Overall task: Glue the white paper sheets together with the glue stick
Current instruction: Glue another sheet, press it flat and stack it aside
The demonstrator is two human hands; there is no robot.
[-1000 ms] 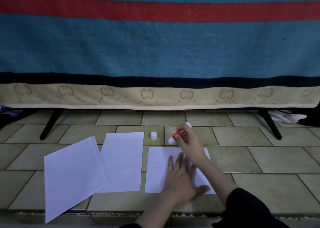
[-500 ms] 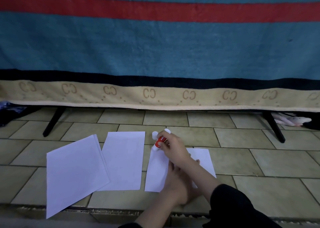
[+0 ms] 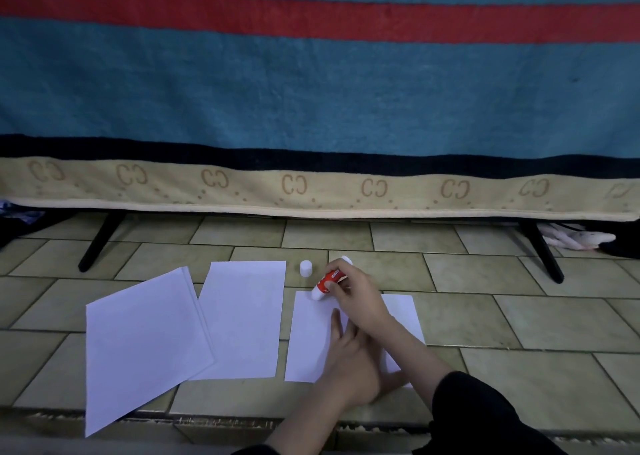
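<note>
White paper sheets lie on the tiled floor: a tilted stack [image 3: 142,343] at the left, a single sheet [image 3: 242,319] in the middle, and a right sheet [image 3: 310,337] under my hands. My right hand [image 3: 356,298] grips a red and white glue stick [image 3: 327,281], its white tip touching the right sheet's far edge near the left corner. My left hand [image 3: 353,361] lies flat on that sheet with fingers spread. The glue stick's white cap [image 3: 306,268] stands on the floor just beyond the sheets.
A blue, red and beige blanket [image 3: 311,108] hangs across the back over a frame with black legs [image 3: 100,243], [image 3: 542,250]. Pale cloth [image 3: 575,238] lies at the far right under it. A rough step edge [image 3: 214,421] runs near me.
My right hand has swung the glue stick left along the right sheet's far edge, then slightly back right, lowering its tip onto the paper. The left hand stays pressed on the sheet.
</note>
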